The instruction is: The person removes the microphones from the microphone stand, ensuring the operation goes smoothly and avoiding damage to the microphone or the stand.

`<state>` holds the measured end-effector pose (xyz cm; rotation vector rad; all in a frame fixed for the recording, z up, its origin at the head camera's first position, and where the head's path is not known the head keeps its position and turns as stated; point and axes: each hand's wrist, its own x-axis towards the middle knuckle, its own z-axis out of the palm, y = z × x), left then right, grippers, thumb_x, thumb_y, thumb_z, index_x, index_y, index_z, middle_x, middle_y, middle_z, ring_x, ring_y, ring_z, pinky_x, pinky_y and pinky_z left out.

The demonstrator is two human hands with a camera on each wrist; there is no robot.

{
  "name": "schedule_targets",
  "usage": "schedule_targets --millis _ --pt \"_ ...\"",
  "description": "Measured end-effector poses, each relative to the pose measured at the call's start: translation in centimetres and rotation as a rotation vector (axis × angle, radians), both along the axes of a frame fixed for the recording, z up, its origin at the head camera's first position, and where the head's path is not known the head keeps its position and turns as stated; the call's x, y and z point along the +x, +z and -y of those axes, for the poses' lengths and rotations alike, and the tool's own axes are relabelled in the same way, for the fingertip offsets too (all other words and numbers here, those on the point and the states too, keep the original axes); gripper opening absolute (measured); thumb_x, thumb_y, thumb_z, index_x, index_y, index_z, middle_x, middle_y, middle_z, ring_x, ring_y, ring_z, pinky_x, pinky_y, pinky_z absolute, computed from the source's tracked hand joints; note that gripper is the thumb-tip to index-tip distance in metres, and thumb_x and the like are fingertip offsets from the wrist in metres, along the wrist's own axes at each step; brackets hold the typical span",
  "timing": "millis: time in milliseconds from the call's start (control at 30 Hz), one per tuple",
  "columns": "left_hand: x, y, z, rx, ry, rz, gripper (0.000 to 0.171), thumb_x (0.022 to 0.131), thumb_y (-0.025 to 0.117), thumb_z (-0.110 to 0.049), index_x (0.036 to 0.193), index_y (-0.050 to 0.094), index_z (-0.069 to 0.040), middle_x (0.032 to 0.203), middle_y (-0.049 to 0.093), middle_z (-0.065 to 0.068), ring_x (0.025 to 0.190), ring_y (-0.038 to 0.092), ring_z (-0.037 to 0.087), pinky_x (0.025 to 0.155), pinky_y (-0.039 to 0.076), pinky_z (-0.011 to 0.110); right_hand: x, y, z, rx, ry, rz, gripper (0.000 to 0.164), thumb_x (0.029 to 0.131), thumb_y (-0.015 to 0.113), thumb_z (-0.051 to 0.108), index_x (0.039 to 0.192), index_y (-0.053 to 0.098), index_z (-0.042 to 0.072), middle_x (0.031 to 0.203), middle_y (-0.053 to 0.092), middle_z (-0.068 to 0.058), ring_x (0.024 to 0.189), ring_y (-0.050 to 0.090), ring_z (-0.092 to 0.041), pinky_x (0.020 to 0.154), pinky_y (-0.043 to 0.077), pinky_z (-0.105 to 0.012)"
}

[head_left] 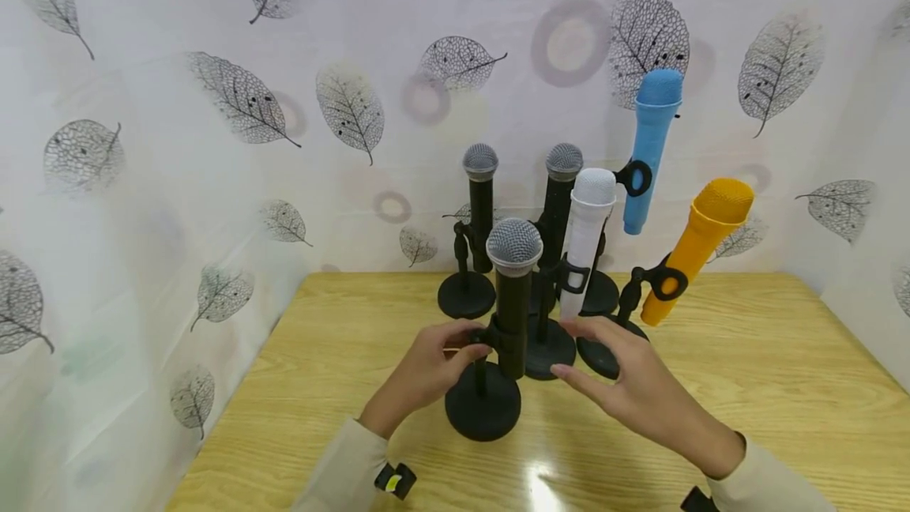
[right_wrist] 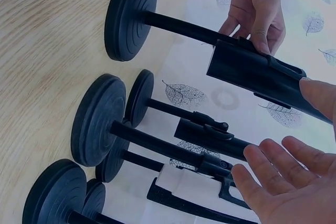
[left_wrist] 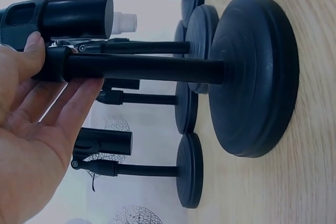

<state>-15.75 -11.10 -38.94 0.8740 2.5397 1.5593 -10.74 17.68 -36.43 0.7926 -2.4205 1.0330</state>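
1. As the head view shows, the front silver-headed microphone [head_left: 513, 299] stands nearly upright between the hands, clipped to its black desktop stand [head_left: 483, 409] over the table [head_left: 298, 370]. The left hand [head_left: 434, 366] pinches the stand around its clip joint [head_left: 490, 336]. The right hand [head_left: 633, 382] has its fingers spread, apart from this microphone and close by the white microphone [head_left: 588, 227]; contact there I cannot tell. The mesh head [head_left: 513, 243] might dent, so it is best left alone.

2. In the left wrist view, the thumb presses near the joint while the other fingers lie behind it, toward the pole [left_wrist: 147, 68]. The broad disc base [left_wrist: 254, 77] probably carries most of the weight, so a low hold on the pole should be steadiest.

3. In the right wrist view, the fingers are parted and hold nothing; the thumb overlaps the barrel [right_wrist: 241, 69], touching or not I cannot tell. The barrel looks stiff and smooth, perhaps slippery, and the joint could swivel.
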Motion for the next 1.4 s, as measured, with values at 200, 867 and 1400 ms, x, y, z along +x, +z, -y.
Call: schedule_targets --millis 200,867,1400 --pt "0.2 0.2 -0.2 0.010 -0.023 0.011 0.022 0.099 0.069 -0.013 0.120 0.070 -0.008 0.107 0.075 0.003 0.096 0.072 0.013 0.087 0.058 0.029 0.0 0.2 0.1 -0.016 0.008 0.006 0.052 0.084 0.085 0.017 0.132 0.063 0.013 0.126 0.066 0.003 0.110 0.066 -0.018 0.090 0.057 -0.035" --pt "0.9 0.3 -1.6 0.054 -0.097 0.017 0.019 0.097 0.071 -0.012 0.116 0.071 -0.011 0.107 0.075 0.000 0.094 0.072 0.010 0.083 0.059 0.025 0.1 1.4 0.8 -0.018 -0.017 0.040 0.051 0.084 0.086 0.020 0.130 0.064 0.010 0.125 0.068 0.002 0.113 0.066 -0.018 0.093 0.056 -0.041" --pt "1.3 -0.1 -2.8 0.090 -0.152 -0.018 0.018 0.097 0.071 -0.014 0.113 0.072 -0.009 0.109 0.073 0.003 0.098 0.072 0.010 0.083 0.059 0.025 0.1 2.1 1.1 -0.062 0.012 0.020 0.049 0.079 0.089 0.016 0.123 0.068 0.012 0.118 0.071 0.006 0.108 0.068 -0.016 0.092 0.056 -0.045"
